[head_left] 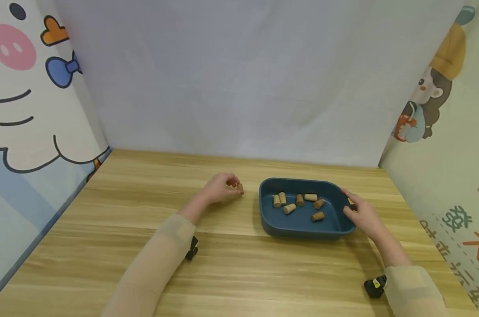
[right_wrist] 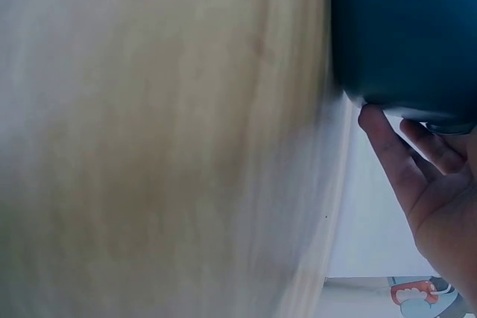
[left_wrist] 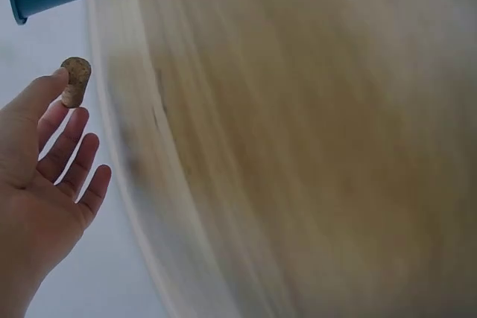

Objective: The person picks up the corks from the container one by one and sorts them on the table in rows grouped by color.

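Note:
My left hand (head_left: 222, 188) pinches a brown cork (head_left: 240, 189) between thumb and fingertips, just left of a dark blue plastic basin (head_left: 302, 232). In the left wrist view the same cork (left_wrist: 75, 82) is held at the tips, while the other fingers spread loosely. At the basin's right end, my right hand (head_left: 363, 215) grips the edge, with fingers on the outer side and the thumb by the rim. The right wrist view shows fingers (right_wrist: 391, 154) against the basin wall (right_wrist: 410, 42). Several light and dark corks (head_left: 300, 200) lie scattered on the basin's floor.
A wood-grain table (head_left: 231, 273) carries the basin. Behind it hangs a pale cloth (head_left: 239, 88). Printed walls with cartoon figures stand at the left (head_left: 25, 110) and right (head_left: 453, 176). A small black device (head_left: 375, 286) sits at the right wrist.

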### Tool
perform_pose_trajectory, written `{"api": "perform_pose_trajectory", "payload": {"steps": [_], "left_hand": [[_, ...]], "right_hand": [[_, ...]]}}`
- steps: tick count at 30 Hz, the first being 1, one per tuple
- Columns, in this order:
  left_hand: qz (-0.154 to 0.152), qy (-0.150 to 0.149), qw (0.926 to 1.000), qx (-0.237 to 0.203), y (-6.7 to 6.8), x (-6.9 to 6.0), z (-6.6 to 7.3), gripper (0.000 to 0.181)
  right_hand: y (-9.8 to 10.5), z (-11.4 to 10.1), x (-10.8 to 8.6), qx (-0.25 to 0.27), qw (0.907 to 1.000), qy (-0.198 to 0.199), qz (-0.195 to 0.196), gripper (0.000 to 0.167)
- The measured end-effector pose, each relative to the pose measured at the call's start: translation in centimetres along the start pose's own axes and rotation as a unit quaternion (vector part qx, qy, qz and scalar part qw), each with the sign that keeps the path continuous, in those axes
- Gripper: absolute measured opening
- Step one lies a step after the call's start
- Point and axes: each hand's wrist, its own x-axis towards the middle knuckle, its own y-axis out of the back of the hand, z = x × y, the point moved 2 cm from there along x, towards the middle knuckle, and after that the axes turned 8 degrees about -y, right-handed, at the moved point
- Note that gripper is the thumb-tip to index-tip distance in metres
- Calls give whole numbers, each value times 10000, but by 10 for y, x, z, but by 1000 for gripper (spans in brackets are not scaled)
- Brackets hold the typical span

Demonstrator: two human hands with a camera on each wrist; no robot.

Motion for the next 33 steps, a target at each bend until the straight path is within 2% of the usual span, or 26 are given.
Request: {"api": "perform_pose_trajectory", "payload": {"steps": [3,10,16,26,33], "left_hand": [[-176,121,9996,160,0,-1,-4,28],[-376,103,9990,217,1,-1,-4,31],[-460,147,9985,252,2,-1,-5,33],[-568,337,9978,68,3,-2,-9,34],[-601,277,9978,-21,5,-4,-5,39]], "right_hand": [[-1,0,0,16,10000,-26,-34,55],[1,-2,-2,5,9999,-64,-86,56],[1,-4,-2,41,9999,-33,-126,55],[2,-2,-1,69,9998,-55,-174,55],[1,-2,-1,1,9999,-75,-139,55]]}}
